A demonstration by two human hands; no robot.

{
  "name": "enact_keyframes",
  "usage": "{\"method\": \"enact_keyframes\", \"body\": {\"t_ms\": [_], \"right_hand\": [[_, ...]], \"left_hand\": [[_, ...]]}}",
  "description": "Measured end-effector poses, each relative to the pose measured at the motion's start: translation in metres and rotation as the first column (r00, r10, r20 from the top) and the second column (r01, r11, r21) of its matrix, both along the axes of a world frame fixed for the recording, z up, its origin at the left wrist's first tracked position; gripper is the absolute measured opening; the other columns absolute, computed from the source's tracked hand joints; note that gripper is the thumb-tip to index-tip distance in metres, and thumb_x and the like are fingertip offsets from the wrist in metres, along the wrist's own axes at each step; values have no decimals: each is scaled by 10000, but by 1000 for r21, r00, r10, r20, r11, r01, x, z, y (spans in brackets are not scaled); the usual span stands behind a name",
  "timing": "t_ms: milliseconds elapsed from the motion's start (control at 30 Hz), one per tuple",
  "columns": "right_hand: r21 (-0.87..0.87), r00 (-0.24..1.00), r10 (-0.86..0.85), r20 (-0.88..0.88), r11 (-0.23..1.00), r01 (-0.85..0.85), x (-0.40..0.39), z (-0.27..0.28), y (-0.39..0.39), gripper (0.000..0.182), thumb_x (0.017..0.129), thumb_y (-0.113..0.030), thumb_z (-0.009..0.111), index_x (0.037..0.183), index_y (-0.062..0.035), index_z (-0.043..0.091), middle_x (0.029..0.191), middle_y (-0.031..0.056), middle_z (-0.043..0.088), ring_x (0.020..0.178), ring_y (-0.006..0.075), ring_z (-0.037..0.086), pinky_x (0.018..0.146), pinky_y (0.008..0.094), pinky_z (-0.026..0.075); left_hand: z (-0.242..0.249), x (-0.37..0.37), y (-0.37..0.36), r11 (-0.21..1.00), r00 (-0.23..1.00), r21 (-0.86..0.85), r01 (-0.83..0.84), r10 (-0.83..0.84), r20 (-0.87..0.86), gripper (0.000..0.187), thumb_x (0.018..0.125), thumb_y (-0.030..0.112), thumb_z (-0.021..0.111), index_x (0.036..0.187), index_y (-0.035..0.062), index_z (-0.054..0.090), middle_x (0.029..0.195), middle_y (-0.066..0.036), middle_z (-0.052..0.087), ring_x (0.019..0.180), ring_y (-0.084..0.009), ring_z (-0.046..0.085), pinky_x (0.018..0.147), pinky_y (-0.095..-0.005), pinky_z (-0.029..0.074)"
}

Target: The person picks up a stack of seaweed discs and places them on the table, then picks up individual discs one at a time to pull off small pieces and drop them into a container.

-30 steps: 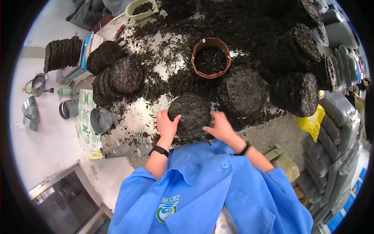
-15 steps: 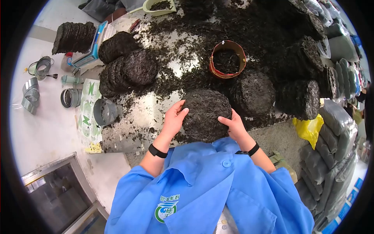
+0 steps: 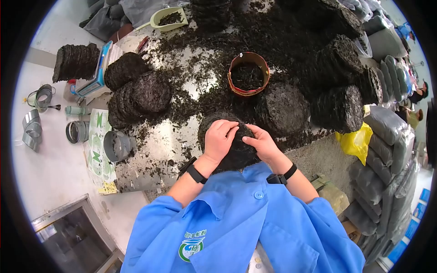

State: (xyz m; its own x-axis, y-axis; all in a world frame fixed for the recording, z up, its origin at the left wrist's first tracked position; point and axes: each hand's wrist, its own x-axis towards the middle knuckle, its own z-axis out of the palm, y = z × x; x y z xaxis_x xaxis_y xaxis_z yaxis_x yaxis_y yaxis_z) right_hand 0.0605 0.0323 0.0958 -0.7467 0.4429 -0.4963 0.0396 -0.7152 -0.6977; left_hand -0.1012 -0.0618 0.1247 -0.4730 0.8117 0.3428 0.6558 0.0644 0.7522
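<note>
A round, dark pressed cake (image 3: 210, 122) of dry flakes lies at the near edge of the metal table, close to my body. My left hand (image 3: 220, 139) is over its upper middle, thumb and fingers pinched together at its surface; what they grip is too small to make out. My right hand (image 3: 262, 142) is at the cake's upper right, its fingertips close to the left ones and its thumb bent over the cake. Just right of it stands a stack of similar cakes (image 3: 284, 109). A red-rimmed round container (image 3: 248, 91) holding dark strips is behind.
More cake stacks stand at the left (image 3: 150, 92) and right (image 3: 353, 109). Loose flakes cover much of the table (image 3: 150, 170). Metal rings (image 3: 117, 146), a scale (image 3: 98, 73), a scoop (image 3: 168, 19), a yellow bag (image 3: 356, 142) and piled grey bags (image 3: 387, 129) surround it. People are far right.
My left hand has moved from the cake's left edge onto its upper middle, and its fingers have closed. My right hand has moved inward. The whole view has shifted slightly.
</note>
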Motion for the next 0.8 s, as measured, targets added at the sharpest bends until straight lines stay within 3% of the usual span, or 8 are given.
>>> {"method": "enact_keyframes", "body": {"t_ms": [200,300,400,500,567,633,667,800], "right_hand": [[437,995,-29,97,899,-16,6,-6,-16,488,910,22,668,1380,51,539,1249,84,653,1149,143,600,1007,302,487],[425,993,-28,115,905,-24,5,1,-13,484,914,18,668,1380,50,541,1245,89,653,1140,145,608,996,304,494],[225,990,-109,89,970,87,7,9,0,474,928,38,642,1388,43,529,1245,80,653,1115,138,618,978,299,503],[85,980,-187,62,980,182,13,9,20,482,934,54,625,1402,48,508,1265,84,648,1111,144,620,983,304,501],[70,970,-221,101,974,214,17,10,28,480,938,54,623,1402,58,503,1278,94,643,1133,148,613,995,301,493],[93,965,-241,100,968,232,22,13,28,483,940,46,627,1405,61,499,1282,100,642,1138,148,611,995,299,492],[114,963,-255,88,963,245,23,14,31,486,942,38,631,1408,64,495,1285,105,641,1143,149,610,995,298,491],[423,925,-341,169,873,245,23,29,27,467,940,17,636,1388,67,517,1281,116,650,1149,151,612,991,299,493]], "left_hand": [[-7,8,10,997,999,-75,27,-30,-36,97,814,43,739,901,39,696,834,-92,662,781,-268,655,698,-373,544],[-7,0,21,983,996,-164,85,-82,24,102,805,21,716,887,23,655,796,-88,623,714,-227,635,648,-340,537],[7,-11,41,959,931,-198,205,-129,340,82,869,67,696,909,18,643,816,-35,617,688,-131,610,635,-272,509],[19,-46,97,988,642,-85,127,-16,767,94,955,88,650,990,0,652,927,11,660,743,-64,596,657,-239,501],[12,-79,143,996,816,-72,54,-3,578,88,934,60,653,1015,28,647,879,-59,662,771,-159,654,679,-316,531],[11,-93,163,969,953,-204,-138,74,-293,113,931,69,639,1040,41,633,918,-111,680,856,-301,677,746,-395,543],[9,-93,163,932,968,-337,-131,47,-248,124,921,61,630,1043,40,615,977,-156,676,932,-397,643,800,-455,527],[25,-59,128,989,996,-125,84,-85,-5,80,911,37,635,991,37,624,950,-139,652,846,-347,642,758,-411,525]]}}
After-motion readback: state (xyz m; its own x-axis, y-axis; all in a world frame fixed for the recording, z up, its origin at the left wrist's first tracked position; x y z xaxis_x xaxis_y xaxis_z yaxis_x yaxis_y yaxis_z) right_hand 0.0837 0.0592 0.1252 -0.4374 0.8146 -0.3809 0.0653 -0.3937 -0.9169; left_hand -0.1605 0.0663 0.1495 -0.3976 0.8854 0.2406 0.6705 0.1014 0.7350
